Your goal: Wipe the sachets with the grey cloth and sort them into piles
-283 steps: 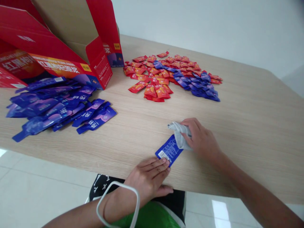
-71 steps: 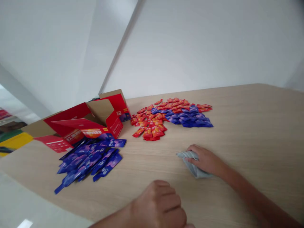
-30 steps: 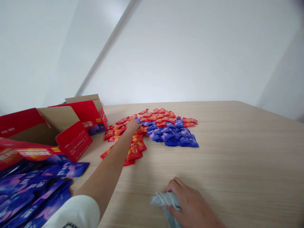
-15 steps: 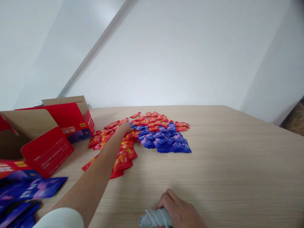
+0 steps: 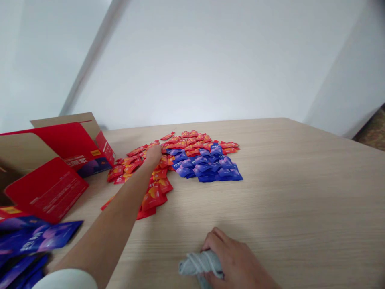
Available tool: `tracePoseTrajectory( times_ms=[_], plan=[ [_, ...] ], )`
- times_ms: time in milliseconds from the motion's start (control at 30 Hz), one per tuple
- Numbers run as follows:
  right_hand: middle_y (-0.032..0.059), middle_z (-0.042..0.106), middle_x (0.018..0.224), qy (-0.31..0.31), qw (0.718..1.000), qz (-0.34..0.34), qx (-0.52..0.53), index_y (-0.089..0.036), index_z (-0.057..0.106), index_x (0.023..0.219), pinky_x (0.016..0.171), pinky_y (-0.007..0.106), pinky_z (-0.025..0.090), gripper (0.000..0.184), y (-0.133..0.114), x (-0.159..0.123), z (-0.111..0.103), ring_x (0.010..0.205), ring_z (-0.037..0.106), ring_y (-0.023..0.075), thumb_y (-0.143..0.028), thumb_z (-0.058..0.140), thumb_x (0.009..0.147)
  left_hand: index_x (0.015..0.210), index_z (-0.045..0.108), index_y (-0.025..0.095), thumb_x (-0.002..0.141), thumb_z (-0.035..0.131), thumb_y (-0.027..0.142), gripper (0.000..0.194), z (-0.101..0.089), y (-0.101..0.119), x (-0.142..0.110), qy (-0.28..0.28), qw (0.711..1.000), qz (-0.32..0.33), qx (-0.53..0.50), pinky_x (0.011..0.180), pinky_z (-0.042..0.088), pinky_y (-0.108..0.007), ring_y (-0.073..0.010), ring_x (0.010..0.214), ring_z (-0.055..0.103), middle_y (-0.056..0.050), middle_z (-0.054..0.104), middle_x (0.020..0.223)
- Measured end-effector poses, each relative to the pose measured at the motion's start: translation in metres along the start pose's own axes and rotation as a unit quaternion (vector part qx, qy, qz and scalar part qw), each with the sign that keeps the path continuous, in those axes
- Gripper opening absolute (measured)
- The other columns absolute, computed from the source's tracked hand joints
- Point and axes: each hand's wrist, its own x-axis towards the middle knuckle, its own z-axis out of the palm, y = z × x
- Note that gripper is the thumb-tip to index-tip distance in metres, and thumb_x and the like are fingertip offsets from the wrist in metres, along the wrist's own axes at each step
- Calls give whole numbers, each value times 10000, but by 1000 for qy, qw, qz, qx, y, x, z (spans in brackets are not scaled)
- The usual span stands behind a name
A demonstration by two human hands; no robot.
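My left arm stretches forward over the table, and my left hand (image 5: 154, 155) is down among the red sachets (image 5: 155, 196). Its fingers point away and are hidden, so whether they grip a sachet does not show. Right beside that hand lies a heap of blue sachets (image 5: 207, 164) with purple pictures. Near the table's front edge my right hand (image 5: 230, 255) is closed around a bunched, rolled grey cloth (image 5: 200, 263), one end of which sticks out to the left.
Two open red cardboard boxes (image 5: 49, 188) stand on the left, flaps raised. In front of them, at the lower left, more blue packets (image 5: 45, 237) are piled. The pale wooden table (image 5: 294, 188) reaches back to a white wall (image 5: 228, 60).
The view has tilted down slightly, so the table sits higher in the picture. My left hand has shifted slightly left over the red sachets. My right hand keeps hold of the grey cloth.
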Motion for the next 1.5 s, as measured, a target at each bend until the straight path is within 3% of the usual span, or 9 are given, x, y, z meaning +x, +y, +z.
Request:
tracePoseTrajectory(
  times_ms=[267, 433, 633, 700, 800, 933, 1067, 1333, 1500],
  plan=[
    [-3, 662, 1077, 49, 997, -49, 28, -276, 631, 1034, 858, 311, 425, 214, 2, -6, -4, 1005, 635, 206, -260, 676, 826, 1276, 606, 159, 992, 631, 379, 360, -59, 17, -75, 63, 986, 13, -151, 923, 565, -454, -237, 1085, 651, -104, 629, 1262],
    [30, 651, 1074, 91, 993, -68, 14, -249, 620, 1025, 864, 343, 446, 160, 16, 1, -9, 984, 636, 216, -324, 634, 884, 1335, 586, 162, 1039, 518, 397, 385, -97, 38, -194, 63, 954, 86, -282, 920, 542, -407, -220, 1015, 672, -91, 680, 1191],
    [57, 655, 1047, 143, 988, -62, -13, -240, 607, 1007, 856, 371, 454, 190, 34, 4, -14, 955, 630, 234, -403, 602, 910, 1295, 648, 189, 1009, 507, 507, 450, -132, 43, -348, -83, 895, 140, -414, 798, 548, -295, -205, 918, 689, -57, 737, 1064],
    [62, 660, 1047, 147, 987, -63, -15, -241, 608, 1002, 847, 367, 455, 195, 37, 4, -15, 956, 630, 238, -411, 603, 908, 1302, 647, 171, 1005, 521, 513, 471, -126, 40, -392, -165, 855, 121, -476, 781, 555, -291, -197, 886, 702, -74, 743, 1051],
    [67, 667, 1040, 152, 986, -73, -15, -241, 609, 1000, 835, 364, 456, 222, 40, 4, -15, 953, 635, 242, -445, 592, 914, 1294, 660, 143, 899, 717, 488, 528, -97, 33, -448, -328, 655, -31, -680, 926, 525, -333, -223, 987, 711, -124, 730, 1136],
    [72, 675, 1050, 161, 984, -80, -17, -238, 618, 1010, 851, 370, 458, 261, 43, 4, -14, 957, 640, 246, -478, 586, 913, 1257, 696, 137, 812, 810, 505, 588, -52, 23, -493, -337, 528, -102, -773, 993, 491, -364, -272, 1061, 706, -170, 724, 1159],
    [84, 679, 1056, 155, 984, -88, -30, -230, 623, 1022, 864, 379, 461, 294, 46, 5, -14, 973, 638, 257, -499, 586, 910, 1428, 568, 185, 887, 744, 489, 645, -34, 18, -513, -261, 598, -63, -755, 1028, 472, -381, -280, 1182, 651, -162, 652, 1338],
    [88, 696, 1032, 159, 981, -94, -55, -227, 649, 1020, 832, 370, 469, 326, 50, 8, -16, 937, 653, 261, -521, 601, 891, 1639, 152, 277, 963, 633, 337, 832, -37, 19, -546, -129, 892, 71, -427, 1253, 215, -561, -333, 1551, 216, -138, 227, 1681],
    [85, 692, 1012, 161, 981, -78, -69, -209, 652, 1031, 811, 354, 459, 346, 45, 4, -19, 911, 642, 241, -524, 596, 899, 1583, 333, 296, 917, 676, 226, 753, -45, 25, -560, -42, 938, 238, -249, 1161, 406, -602, -380, 1525, 252, -122, 192, 1690]
  ],
)
